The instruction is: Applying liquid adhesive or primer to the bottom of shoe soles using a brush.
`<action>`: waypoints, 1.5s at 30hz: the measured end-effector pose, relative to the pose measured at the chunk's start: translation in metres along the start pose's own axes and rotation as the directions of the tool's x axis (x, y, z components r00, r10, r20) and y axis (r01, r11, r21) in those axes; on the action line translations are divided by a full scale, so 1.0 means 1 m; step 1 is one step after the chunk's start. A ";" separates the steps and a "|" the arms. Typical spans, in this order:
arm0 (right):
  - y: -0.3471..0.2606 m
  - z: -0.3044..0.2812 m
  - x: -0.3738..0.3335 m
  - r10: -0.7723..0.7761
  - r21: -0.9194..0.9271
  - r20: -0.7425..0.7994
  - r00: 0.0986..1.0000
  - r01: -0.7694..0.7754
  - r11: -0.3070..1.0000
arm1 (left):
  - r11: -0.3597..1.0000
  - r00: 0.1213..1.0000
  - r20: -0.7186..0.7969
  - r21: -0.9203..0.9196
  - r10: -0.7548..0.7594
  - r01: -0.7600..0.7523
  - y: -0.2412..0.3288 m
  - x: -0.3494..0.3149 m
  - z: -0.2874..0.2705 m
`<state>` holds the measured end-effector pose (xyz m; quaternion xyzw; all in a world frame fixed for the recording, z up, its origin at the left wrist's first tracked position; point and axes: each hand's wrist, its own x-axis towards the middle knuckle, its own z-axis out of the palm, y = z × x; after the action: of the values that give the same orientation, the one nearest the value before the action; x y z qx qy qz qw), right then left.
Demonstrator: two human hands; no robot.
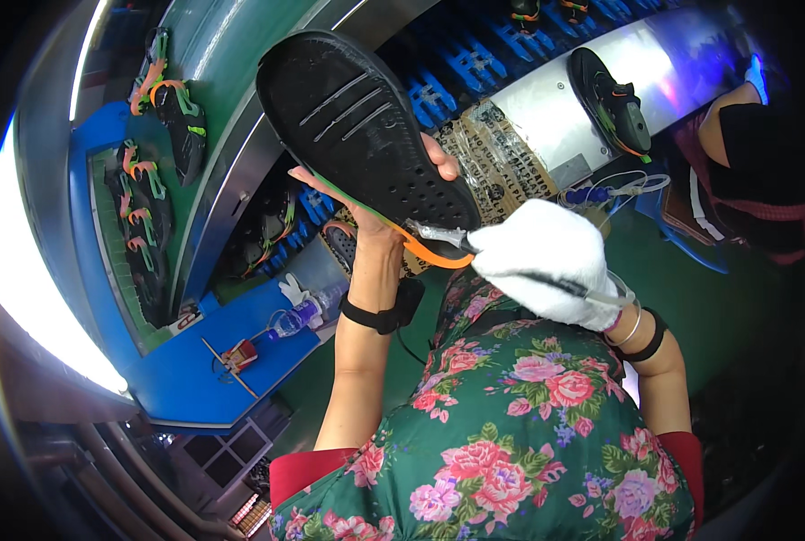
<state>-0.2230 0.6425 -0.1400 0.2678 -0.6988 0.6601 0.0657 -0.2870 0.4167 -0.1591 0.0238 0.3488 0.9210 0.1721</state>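
My left hand (pixel 375 216), bare, is closed round a black sandal (pixel 348 117), its fingertips showing at the right edge. The sandal's broad black underside is turned up, with three pale lines near the wide toe end and a patch of small holes toward the heel. An orange strap (pixel 434 254) curves round the heel. My right hand (pixel 547 266), in a white glove, is closed round a dark-handled brush (pixel 443 236). The pale, wet-looking brush tip lies at the heel edge of the underside. A thin clear tube runs by my right wrist.
Ahead runs a conveyor of blue pieces (pixel 475 68) with a metal edge, where another black sandal (pixel 608 104) lies. Printed tape covers cardboard (pixel 497 162) there. More sandals (pixel 141 225) stand on the left rack. A blue table (pixel 186 383) holds a bottle (pixel 294 317). Another person (pixel 745 144) is at right.
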 end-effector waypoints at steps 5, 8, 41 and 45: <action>0.001 -0.004 0.001 0.133 0.119 0.018 0.991 -0.135 0.984 | 1.000 1.000 0.025 -0.005 -0.005 0.006 0.000 0.003 -0.003; 0.002 -0.003 0.001 0.134 0.047 -0.034 0.990 -0.132 0.990 | 0.996 0.999 0.036 0.084 0.000 -0.003 0.000 0.004 -0.005; -0.007 -0.007 -0.010 0.177 0.163 -0.137 0.975 -0.154 0.975 | 0.996 0.993 -0.103 0.061 -0.059 0.065 -0.015 0.002 -0.005; -0.002 -0.007 -0.013 0.101 0.008 -0.112 0.989 -0.101 0.995 | 0.997 0.992 -0.100 -0.026 -0.079 0.076 -0.015 0.001 0.002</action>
<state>-0.2122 0.6528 -0.1431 0.1946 -0.7058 0.6774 0.0710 -0.2829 0.4286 -0.1679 -0.0381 0.3472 0.9175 0.1901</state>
